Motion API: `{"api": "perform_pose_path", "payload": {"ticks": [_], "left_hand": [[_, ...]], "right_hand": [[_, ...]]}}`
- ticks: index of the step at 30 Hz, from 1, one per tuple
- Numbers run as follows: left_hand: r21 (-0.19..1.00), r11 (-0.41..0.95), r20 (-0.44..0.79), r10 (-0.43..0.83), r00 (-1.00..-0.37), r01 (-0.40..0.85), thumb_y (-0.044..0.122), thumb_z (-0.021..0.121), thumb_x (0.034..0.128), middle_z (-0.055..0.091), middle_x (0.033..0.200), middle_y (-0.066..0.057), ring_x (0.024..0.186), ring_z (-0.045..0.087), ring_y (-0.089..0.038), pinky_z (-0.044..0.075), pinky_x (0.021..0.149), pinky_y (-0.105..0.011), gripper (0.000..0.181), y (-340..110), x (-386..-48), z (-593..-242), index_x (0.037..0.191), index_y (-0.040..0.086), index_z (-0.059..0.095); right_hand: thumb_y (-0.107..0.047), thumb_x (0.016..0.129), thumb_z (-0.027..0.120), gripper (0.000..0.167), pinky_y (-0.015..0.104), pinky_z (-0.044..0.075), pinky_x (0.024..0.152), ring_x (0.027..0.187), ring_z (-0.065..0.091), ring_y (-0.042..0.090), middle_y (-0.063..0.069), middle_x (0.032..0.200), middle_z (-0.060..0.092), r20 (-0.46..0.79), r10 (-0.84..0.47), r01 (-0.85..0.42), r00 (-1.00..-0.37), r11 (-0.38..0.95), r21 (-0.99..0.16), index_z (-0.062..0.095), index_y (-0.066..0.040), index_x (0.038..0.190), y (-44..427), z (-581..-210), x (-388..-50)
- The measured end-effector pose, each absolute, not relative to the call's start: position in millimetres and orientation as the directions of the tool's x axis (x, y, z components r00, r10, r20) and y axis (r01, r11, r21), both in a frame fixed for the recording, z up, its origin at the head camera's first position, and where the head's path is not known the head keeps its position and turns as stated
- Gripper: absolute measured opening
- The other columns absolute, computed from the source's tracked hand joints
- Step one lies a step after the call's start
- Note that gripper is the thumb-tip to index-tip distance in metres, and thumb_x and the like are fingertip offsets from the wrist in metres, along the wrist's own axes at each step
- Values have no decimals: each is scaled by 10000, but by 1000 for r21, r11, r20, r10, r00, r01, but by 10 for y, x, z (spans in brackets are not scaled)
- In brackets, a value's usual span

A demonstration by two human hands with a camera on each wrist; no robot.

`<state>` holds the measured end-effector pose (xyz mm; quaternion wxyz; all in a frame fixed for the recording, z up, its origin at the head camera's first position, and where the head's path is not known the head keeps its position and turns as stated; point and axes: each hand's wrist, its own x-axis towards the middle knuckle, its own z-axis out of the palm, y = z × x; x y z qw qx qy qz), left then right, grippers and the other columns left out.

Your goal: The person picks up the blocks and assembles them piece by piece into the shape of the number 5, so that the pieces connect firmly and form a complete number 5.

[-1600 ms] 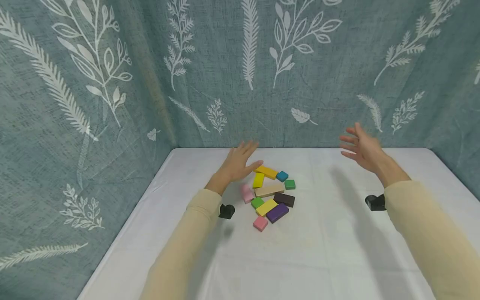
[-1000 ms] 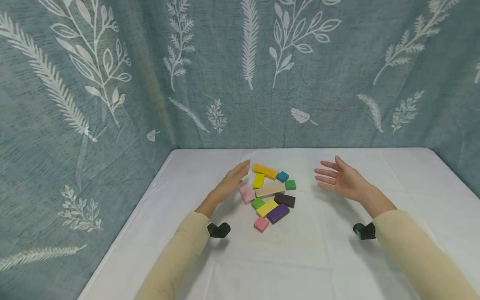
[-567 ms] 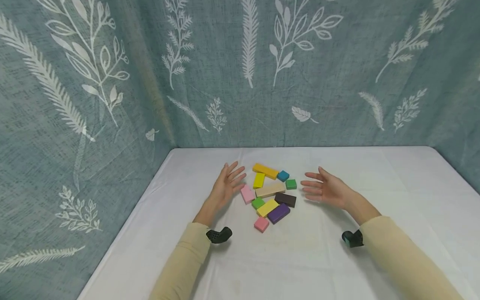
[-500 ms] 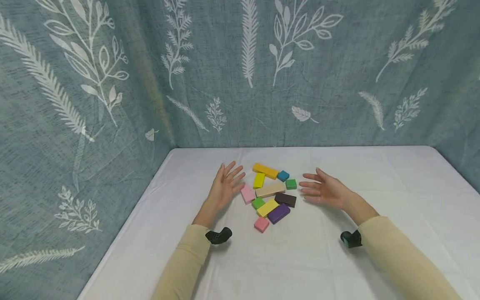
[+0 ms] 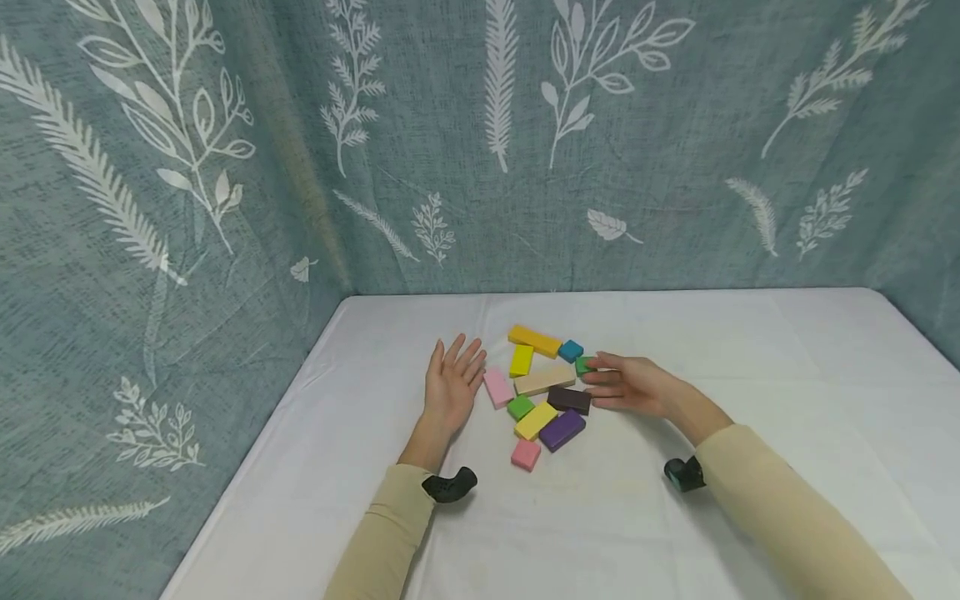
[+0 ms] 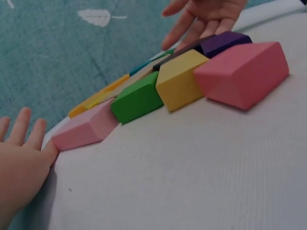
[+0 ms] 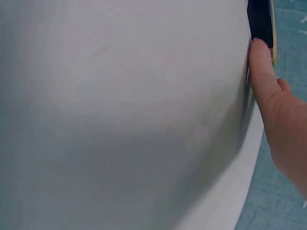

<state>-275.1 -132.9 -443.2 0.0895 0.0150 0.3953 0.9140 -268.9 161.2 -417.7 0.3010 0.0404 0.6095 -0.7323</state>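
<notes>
Several coloured blocks lie in a loose cluster on the white table. The left hand [image 5: 450,392], palm up with fingers spread, is beside the pale pink block [image 5: 498,388]; in the left wrist view its little finger meets that block's [image 6: 86,128] edge. From the right, the right hand [image 5: 637,387] reaches the cluster with straight fingers, partly covering the green block [image 5: 584,365] and meeting the end of the dark brown block [image 5: 569,400]. Purple [image 5: 562,430], yellow [image 5: 536,421], small green [image 5: 521,407] and pink [image 5: 526,455] blocks lie nearer the front; neither hand holds anything.
Beige [image 5: 545,381], yellow [image 5: 521,361], orange-yellow [image 5: 534,341] and blue [image 5: 572,351] blocks form the back of the cluster. A teal curtain [image 5: 450,150] with white leaves stands behind and left of the white table [image 5: 675,542]. Black wrist devices are at both cuffs.
The right hand has moved left and down to the cluster's right side. The left hand has drawn back from above the blocks and turned palm up. The blocks have shifted slightly.
</notes>
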Motion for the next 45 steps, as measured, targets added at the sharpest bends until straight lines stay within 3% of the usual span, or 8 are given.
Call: {"api": "perform_pose_path", "payload": {"ticks": [6,12,22,29,35,45], "left_hand": [[686,-709,-42,189,-981,-166,477,216,1021,166,1557,-139,1418,159,-273,102,1148,-361,648,-1327,-2747,-4436,1536,109,76],[669,-722,-51,193,-980,-177,481,205,1021,177,1555,-140,1416,169,-270,106,1148,-360,646,-1328,-2737,-4433,1537,113,79],[694,-699,-46,195,-980,-172,476,223,1019,209,1546,-145,1410,194,-267,125,1145,-347,640,-1308,-2722,-4423,1534,110,114],[774,-611,-13,250,-968,-168,425,196,1040,184,1547,-179,1414,178,-280,105,1147,-345,607,-1256,-2692,-4415,1531,84,93],[775,-613,0,247,-969,-156,427,206,1036,176,1549,-182,1415,172,-285,97,1149,-355,609,-1229,-2674,-4412,1530,87,103],[760,-630,-22,221,-975,-160,425,194,1036,203,1541,-183,1405,206,-293,132,1145,-367,604,-1254,-2679,-4424,1529,83,121]], "right_hand": [[-247,1044,378,526,409,480,926,1147,541,355,260,1411,361,-460,-355,503,-814,-33,-864,225,-19,1493,1527,-4195,-2753],[-149,1037,400,484,368,530,842,922,647,227,191,1159,548,-457,-369,482,-809,27,-876,260,-31,1485,1488,-4209,-2809],[-77,996,491,497,316,560,741,820,654,191,213,1126,579,-424,-392,366,-816,217,-905,319,-21,1459,1407,-4181,-2841],[-47,950,560,493,278,563,662,696,630,140,173,975,633,-395,-394,263,-830,348,-900,384,3,1408,1339,-4193,-2863],[-39,910,625,461,269,557,580,604,607,128,143,879,658,-348,-360,165,-865,450,-878,443,27,1328,1295,-4186,-2871],[-53,880,676,374,252,536,534,555,590,134,103,739,628,-330,-292,120,-898,557,-822,531,13,1218,1240,-4167,-2830]]}}
